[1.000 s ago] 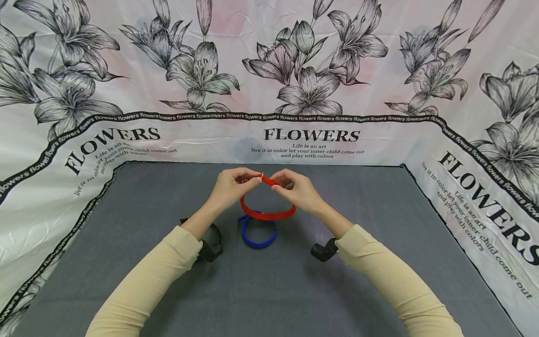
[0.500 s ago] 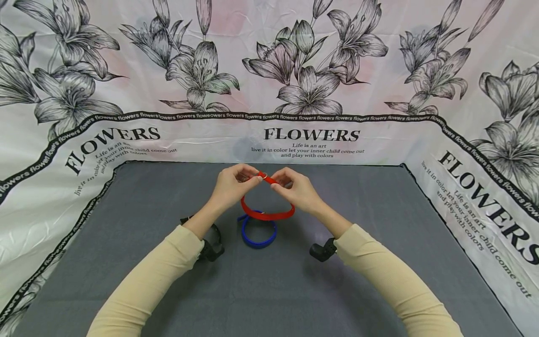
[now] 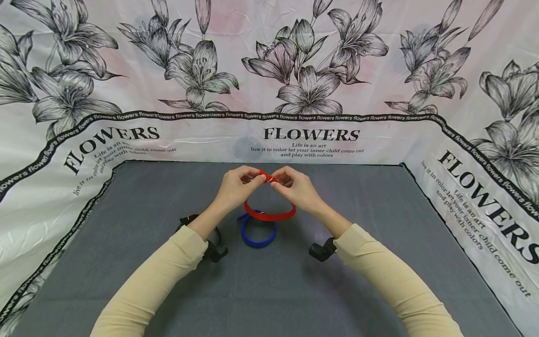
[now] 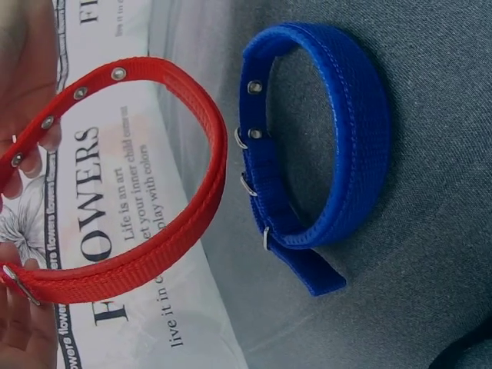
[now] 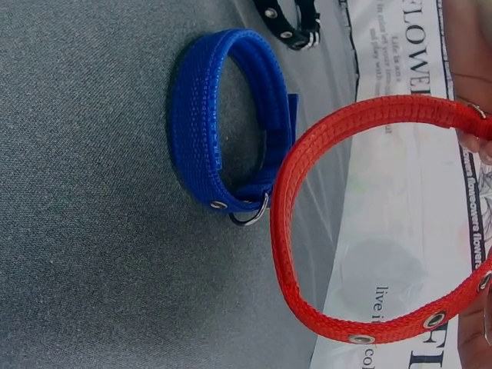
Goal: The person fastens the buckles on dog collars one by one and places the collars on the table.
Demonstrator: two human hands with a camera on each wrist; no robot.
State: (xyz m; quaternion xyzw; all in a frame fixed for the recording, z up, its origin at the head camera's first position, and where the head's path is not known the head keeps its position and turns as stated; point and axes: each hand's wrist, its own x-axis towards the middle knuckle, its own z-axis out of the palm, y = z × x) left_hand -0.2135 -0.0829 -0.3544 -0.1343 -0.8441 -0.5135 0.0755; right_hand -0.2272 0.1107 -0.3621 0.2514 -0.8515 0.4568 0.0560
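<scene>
My left hand [image 3: 233,188] and right hand [image 3: 298,189] pinch the two ends of a red pet collar [image 3: 269,216], held up in a loop over the table. Its silver buckle [image 4: 21,285] is at my left fingers, and the strap with metal eyelets [image 4: 81,93] runs to my right fingers. In the head view, both sets of fingertips come close together where the ends meet. Below the loop lies a blue collar [image 4: 365,146], fastened in a ring, its loose tail [image 4: 314,270] sticking out past the buckle.
A black collar [image 5: 288,21] with eyelets lies on the grey cloth [image 3: 261,290] to the left, partly hidden behind my left wrist in the head view. A white flower-printed sheet [image 3: 202,140] bounds the table at the back and sides.
My left hand has shifted slightly right, closer to the right hand. The silver metal at the joined ends has moved right, and a red strap end shows above my left thumb.
</scene>
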